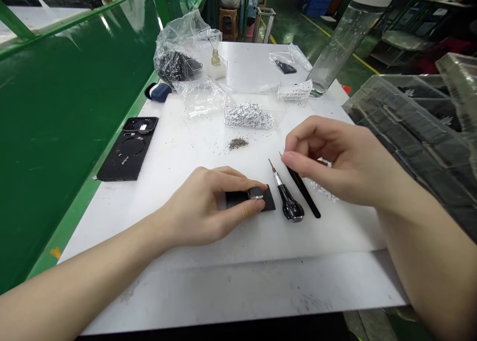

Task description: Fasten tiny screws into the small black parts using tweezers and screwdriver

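The white worktop [141, 221] fills the middle of the frame, with a long green bench [67, 107] at left and a stack of clear plastic trays [410, 132] at right. Four plastic bags lie at upper centre, among them one of black bits [173, 65] and one of silver pieces [249, 116]. One black carbon-textured phone case [126, 149] lies at left, and one small pile of dark grains [238, 143] lies at centre.

At lower centre, the left hand [201, 207] has its fingers [238, 207] clamped on one small black pad [269, 203], with one silver square piece [256, 193] on top. A steady pinch seems right, since the pad could slide on the smooth surface. Just beside it lie one black-handled screwdriver [286, 207] and one slim black pick [301, 189]. The right hand [335, 162] brings its fingers [288, 158] together at the pick's upper end; whether they grip it, I cannot tell.
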Demonstrator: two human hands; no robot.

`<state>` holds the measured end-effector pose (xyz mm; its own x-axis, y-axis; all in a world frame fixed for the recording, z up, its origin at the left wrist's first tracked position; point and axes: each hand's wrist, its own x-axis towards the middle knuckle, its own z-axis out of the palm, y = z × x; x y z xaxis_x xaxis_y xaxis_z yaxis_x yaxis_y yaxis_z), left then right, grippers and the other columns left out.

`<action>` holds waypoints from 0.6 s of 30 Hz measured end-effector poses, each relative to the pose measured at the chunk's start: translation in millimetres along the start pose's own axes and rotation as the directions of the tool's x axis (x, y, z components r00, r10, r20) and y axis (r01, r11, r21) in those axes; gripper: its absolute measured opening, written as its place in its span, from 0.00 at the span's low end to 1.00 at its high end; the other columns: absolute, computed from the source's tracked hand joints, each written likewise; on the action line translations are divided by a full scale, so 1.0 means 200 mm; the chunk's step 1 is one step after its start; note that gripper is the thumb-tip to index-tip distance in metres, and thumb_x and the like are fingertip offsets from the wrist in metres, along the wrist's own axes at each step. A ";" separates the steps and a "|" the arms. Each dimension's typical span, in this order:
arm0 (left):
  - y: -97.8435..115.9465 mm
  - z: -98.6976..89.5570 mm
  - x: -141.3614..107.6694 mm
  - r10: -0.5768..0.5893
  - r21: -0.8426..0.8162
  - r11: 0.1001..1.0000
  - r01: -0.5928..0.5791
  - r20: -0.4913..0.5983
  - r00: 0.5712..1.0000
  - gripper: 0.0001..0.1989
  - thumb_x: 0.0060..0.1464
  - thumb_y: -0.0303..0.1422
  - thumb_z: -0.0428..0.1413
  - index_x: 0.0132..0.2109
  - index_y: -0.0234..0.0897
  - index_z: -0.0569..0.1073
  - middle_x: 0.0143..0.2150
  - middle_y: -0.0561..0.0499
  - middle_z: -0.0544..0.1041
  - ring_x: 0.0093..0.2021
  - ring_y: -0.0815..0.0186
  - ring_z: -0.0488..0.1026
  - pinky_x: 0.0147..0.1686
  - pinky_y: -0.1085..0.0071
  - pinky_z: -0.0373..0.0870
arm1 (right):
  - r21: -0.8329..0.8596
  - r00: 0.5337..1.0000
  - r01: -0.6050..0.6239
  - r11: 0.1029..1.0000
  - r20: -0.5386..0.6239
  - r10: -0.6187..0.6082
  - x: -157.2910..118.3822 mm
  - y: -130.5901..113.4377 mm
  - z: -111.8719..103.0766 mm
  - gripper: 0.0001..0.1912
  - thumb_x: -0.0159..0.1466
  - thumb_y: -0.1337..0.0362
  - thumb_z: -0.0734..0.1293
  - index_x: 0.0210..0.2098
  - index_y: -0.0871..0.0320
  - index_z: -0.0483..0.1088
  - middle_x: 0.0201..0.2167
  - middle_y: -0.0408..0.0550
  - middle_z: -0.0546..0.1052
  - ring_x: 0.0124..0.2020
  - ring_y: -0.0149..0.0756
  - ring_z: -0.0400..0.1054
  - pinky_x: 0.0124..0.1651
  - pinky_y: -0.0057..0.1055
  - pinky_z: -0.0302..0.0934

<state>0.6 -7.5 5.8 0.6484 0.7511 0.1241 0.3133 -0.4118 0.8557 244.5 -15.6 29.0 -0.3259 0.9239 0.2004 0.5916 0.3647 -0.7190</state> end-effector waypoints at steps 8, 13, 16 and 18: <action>0.02 0.00 0.00 -0.037 -0.023 0.999 0.037 -0.007 0.999 0.09 0.61 0.34 0.62 0.46 0.46 0.85 0.45 0.51 0.84 0.44 0.62 0.81 0.43 0.71 0.77 | -0.562 0.963 -0.140 0.815 0.116 0.245 -0.01 0.06 -0.01 0.22 0.65 0.60 0.64 0.59 0.52 0.65 0.16 0.36 0.69 0.20 0.36 0.64 0.25 0.32 0.51; 0.00 0.00 0.00 -0.007 -0.024 1.000 0.007 -0.008 1.000 0.10 0.61 0.35 0.61 0.48 0.43 0.85 0.45 0.48 0.84 0.46 0.60 0.81 0.45 0.67 0.79 | -0.534 0.963 -0.157 0.831 0.104 0.248 -0.01 0.09 -0.02 0.22 0.65 0.62 0.64 0.59 0.52 0.66 0.20 0.37 0.74 0.20 0.35 0.66 0.26 0.31 0.52; 0.00 0.00 -0.01 0.020 -0.012 1.000 -0.020 -0.014 1.000 0.11 0.61 0.34 0.61 0.49 0.43 0.84 0.45 0.48 0.84 0.46 0.60 0.81 0.44 0.67 0.79 | -0.506 0.963 -0.146 0.850 0.125 0.240 0.00 0.09 -0.02 0.22 0.64 0.62 0.65 0.58 0.51 0.67 0.20 0.36 0.73 0.21 0.35 0.66 0.26 0.31 0.54; 0.00 0.01 -0.01 0.027 -0.011 1.000 -0.027 -0.016 0.999 0.11 0.61 0.33 0.60 0.49 0.43 0.84 0.44 0.48 0.85 0.46 0.60 0.81 0.43 0.67 0.79 | -0.458 0.970 -0.129 0.880 0.127 0.208 0.01 0.09 -0.02 0.21 0.62 0.64 0.67 0.55 0.50 0.70 0.18 0.35 0.70 0.20 0.33 0.64 0.26 0.32 0.55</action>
<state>0.4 -8.6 4.5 0.6454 0.7479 0.1554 0.2878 -0.4266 0.8574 257.3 -7.5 18.4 -0.2866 0.9572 -0.0393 0.8999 0.2549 -0.3538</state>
